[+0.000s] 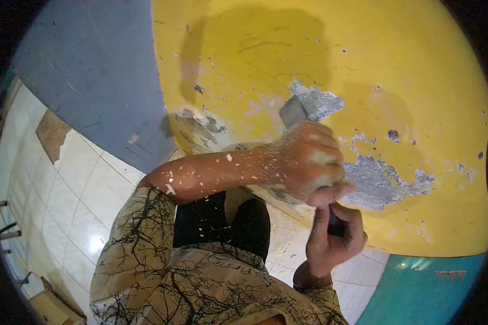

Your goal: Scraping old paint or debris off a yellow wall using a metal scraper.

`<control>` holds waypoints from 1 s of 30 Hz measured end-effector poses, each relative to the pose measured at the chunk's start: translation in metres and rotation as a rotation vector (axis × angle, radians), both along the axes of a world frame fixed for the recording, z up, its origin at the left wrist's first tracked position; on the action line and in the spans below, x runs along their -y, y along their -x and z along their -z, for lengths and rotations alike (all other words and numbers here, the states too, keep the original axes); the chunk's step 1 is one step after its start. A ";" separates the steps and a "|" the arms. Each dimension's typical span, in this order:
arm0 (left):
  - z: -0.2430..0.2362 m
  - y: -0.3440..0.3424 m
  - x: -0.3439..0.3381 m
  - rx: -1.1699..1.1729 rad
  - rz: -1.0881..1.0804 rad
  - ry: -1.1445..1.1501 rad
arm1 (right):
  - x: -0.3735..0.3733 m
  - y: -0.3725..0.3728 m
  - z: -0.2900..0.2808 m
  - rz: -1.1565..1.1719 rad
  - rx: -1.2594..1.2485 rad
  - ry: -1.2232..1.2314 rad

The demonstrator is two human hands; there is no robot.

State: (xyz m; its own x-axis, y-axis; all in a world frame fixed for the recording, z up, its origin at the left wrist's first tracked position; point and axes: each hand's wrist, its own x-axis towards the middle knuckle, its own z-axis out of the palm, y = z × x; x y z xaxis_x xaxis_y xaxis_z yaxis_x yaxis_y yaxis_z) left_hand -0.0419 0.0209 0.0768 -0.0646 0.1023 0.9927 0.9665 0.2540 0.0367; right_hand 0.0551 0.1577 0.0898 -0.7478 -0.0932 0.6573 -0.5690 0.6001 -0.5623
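My left hand (312, 162) is closed around a metal scraper, whose flat grey blade (293, 111) rests on the yellow wall (412, 65) at a peeled patch (322, 100). Just below, my right hand (336, 241) grips the tool's dark handle (335, 225). A larger patch of bare grey plaster (379, 181) lies to the right of my hands. Pale paint flakes speckle my left forearm and dark trousers. The blade's edge is hard to make out against the plaster.
A blue-grey painted surface (97, 59) adjoins the yellow at upper left, a teal one (423, 287) at lower right. White floor tiles (84, 216) show below, with a brown broken piece (51, 135). Tube ends (10, 233) and a cardboard piece (46, 303) sit at the far left.
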 end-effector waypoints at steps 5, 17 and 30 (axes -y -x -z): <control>0.002 0.010 0.000 -0.076 0.058 0.047 | 0.001 0.003 0.007 0.069 0.025 0.019; -0.005 0.004 0.002 -0.093 0.058 0.078 | -0.004 -0.002 0.002 0.021 0.000 -0.013; -0.013 -0.001 0.004 0.035 -0.107 0.142 | 0.002 0.012 0.003 0.060 -0.029 -0.017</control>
